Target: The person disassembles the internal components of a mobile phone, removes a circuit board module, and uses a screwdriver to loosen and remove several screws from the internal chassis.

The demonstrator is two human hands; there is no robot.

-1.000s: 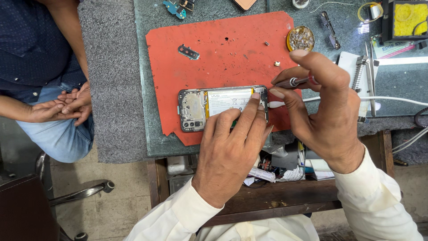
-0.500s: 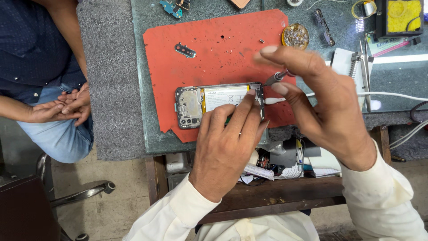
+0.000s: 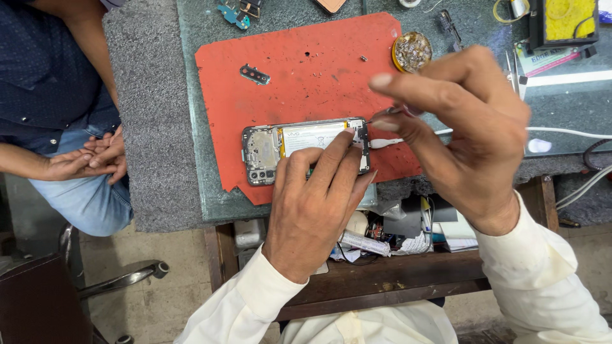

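I've got the opened phone (image 3: 305, 150) lying on the mat (image 3: 306, 70), mat on the worktop (image 3: 197, 38), small dish (image 3: 412, 51) at the mat's far right corner

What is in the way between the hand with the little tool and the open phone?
Nothing visible. The right hand holds a thin tool whose tip sits right at the end of the opened phone, with only bare red mat around. The left hand presses on the phone from the near side, not across that path.
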